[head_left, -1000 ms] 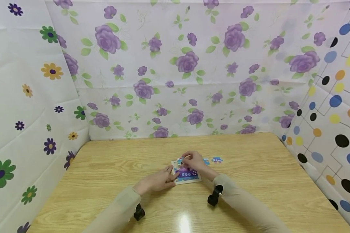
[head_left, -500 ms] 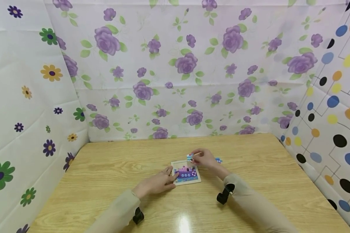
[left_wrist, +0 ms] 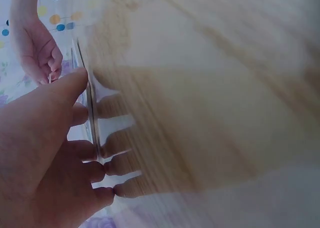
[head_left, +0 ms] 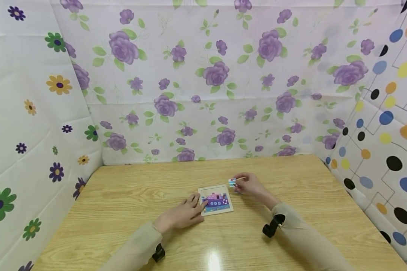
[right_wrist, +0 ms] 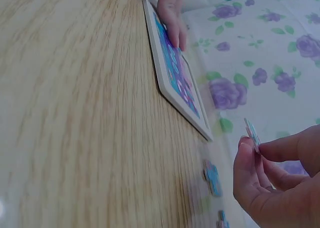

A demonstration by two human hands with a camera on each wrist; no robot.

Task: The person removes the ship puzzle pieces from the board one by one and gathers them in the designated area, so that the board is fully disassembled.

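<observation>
A jigsaw puzzle in a pale frame [head_left: 231, 210], with a purple and pink ship picture, lies on the table; its upper part shows bare backing. My left hand [head_left: 184, 214] rests on the left side of the frame, fingers spread and one fingertip on the picture. To the right of the frame, my right hand [head_left: 253, 187] pinches a small puzzle piece [head_left: 232, 182] between thumb and fingers. The piece is held up off the table, tilted, in the right wrist view. Beneath that hand lies a loose blue puzzle piece [right_wrist: 213, 178].
Another loose piece [right_wrist: 223, 220] lies farther along the table at the bottom of the right wrist view. The wooden table [head_left: 149, 184] is bounded by flowered cloth [head_left: 190, 75] behind and at the left, and dotted cloth [head_left: 386, 150] at the right.
My right hand has moved right, from over the puzzle to beside its frame, still pinching the piece. The puzzle's upper part is now uncovered. My left hand stays on the frame.
</observation>
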